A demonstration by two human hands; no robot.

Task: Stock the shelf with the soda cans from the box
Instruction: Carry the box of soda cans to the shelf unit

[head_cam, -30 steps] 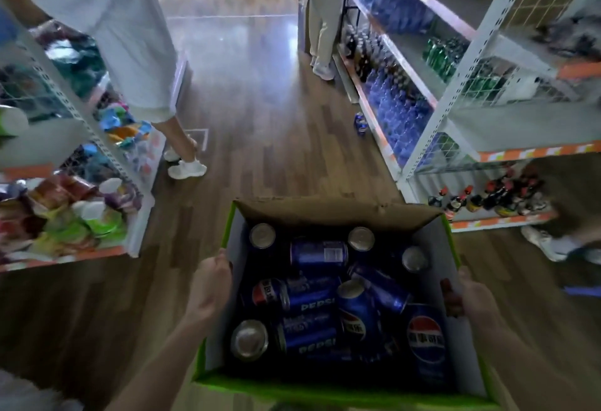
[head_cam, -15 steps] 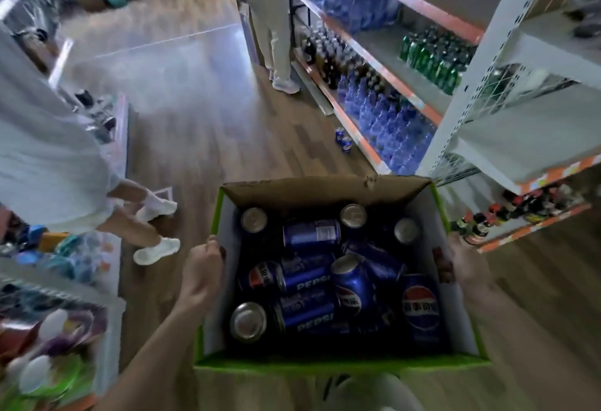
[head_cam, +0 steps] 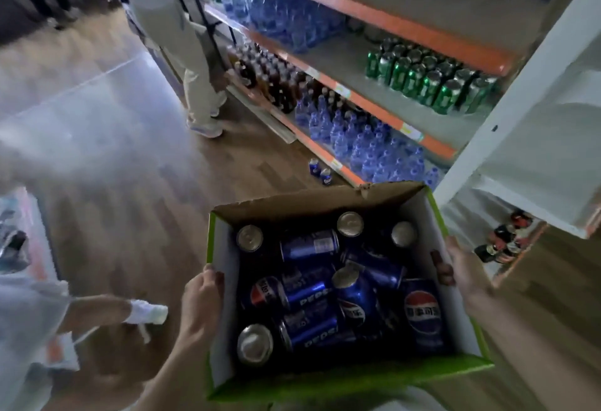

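you hold an open cardboard box (head_cam: 344,381) with a green outside in front of you, one hand on each side wall. your left hand (head_cam: 203,305) clamps the left wall, fingers curled over its top edge and down inside. your right hand (head_cam: 463,272) grips the right wall the same way, its fingers hooked over the rim near the far right corner. inside the box lie blue soda cans (head_cam: 309,293), some on their sides with the pepsi lettering showing, some upright with silver tops up: one upright can (head_cam: 254,344) sits in the near left corner, others stand along the far wall. the box hangs above a wood floor (head_cam: 130,215).

just beyond the far edge of the box, two more blue cans (head_cam: 320,171) stand on the floor, close to the foot of the shelf (head_cam: 374,108). the shelf runs along your right with orange front edges. its lowest level carries blue bottles (head_cam: 374,143) and, further along, dark bottles (head_cam: 276,82). the level above has green cans (head_cam: 429,80) grouped at its near end, with bare shelf beside them. higher and further off stand more blue bottles, blurred. a person in pale trousers (head_cam: 192,62) stands by the far end of the shelf, and another person's leg and white shoe (head_cam: 148,313) show at your left.
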